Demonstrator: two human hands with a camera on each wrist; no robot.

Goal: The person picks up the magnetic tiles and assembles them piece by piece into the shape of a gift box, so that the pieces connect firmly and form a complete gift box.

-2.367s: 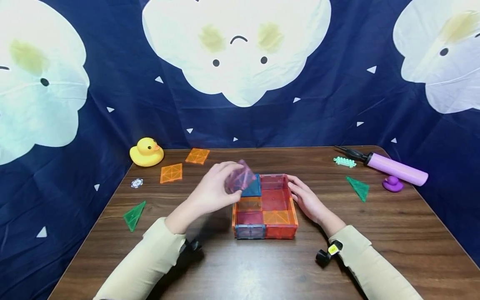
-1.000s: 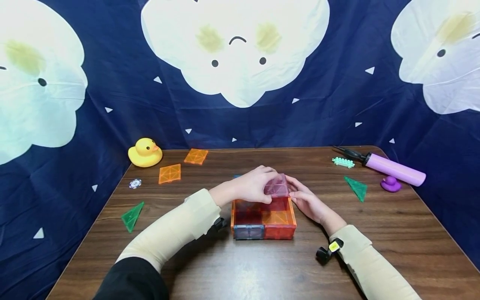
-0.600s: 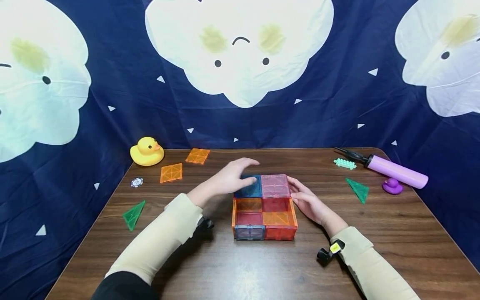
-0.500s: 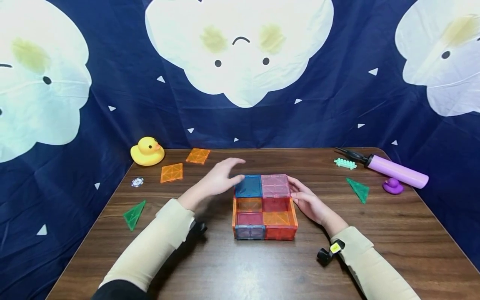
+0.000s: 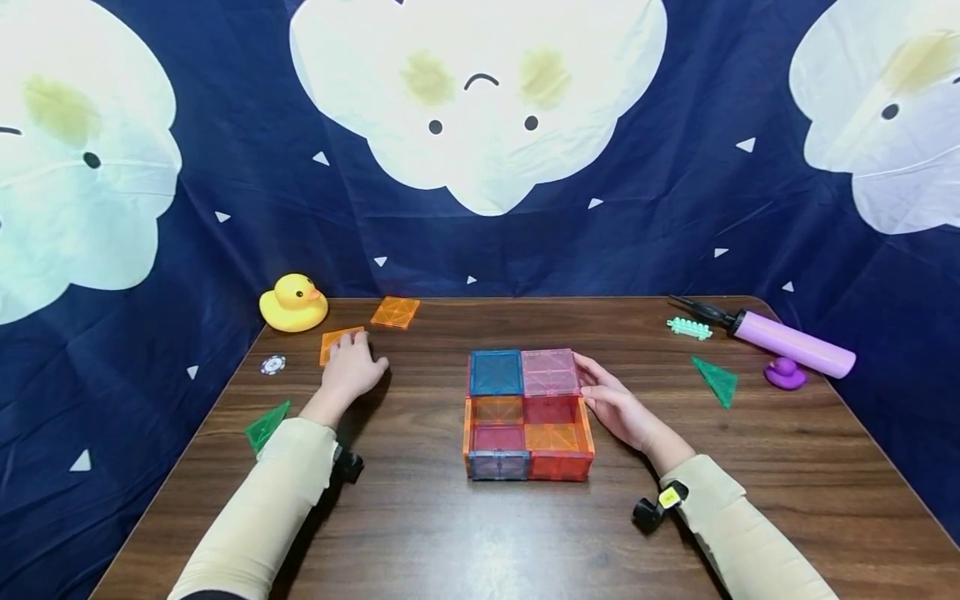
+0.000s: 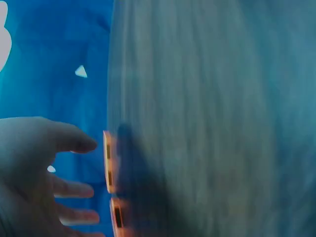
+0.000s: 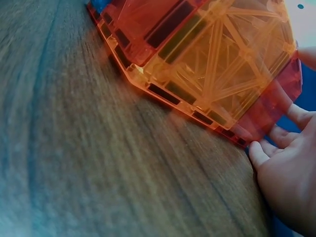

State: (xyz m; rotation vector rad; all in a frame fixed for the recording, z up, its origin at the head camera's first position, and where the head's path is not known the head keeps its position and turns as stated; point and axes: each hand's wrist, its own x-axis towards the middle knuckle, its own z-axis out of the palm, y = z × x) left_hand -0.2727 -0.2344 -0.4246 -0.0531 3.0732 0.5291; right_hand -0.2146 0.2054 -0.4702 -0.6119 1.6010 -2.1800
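In the head view my left hand (image 5: pixel 348 371) hovers at or over an orange magnetic tile (image 5: pixel 330 345) on the left of the table, partly covering it. The left wrist view shows its fingers spread, with the edges of two orange tiles (image 6: pixel 109 163) beyond them. My right hand (image 5: pixel 618 408) touches the back right side of a low box of see-through magnetic tiles (image 5: pixel 561 465), its fingers lightly bent against the wall (image 7: pixel 271 108). A blue tile (image 5: pixel 496 372) and a pink tile (image 5: pixel 551 372) cover the box's back half. The front half is uncovered.
Another orange tile (image 5: pixel 395 312) lies at the back left, near a yellow rubber duck (image 5: pixel 293 305) and a poker chip (image 5: pixel 273 364). Green triangle tiles lie left (image 5: pixel 266 427) and right (image 5: pixel 716 380). A purple pump (image 5: pixel 791 340), small purple duck (image 5: pixel 785 373) and mint-coloured toy (image 5: pixel 689 328) are at right.
My left hand set the pink tile on the box's back right, let go, and moved left to the orange tile. My right hand has stayed at the box's side.
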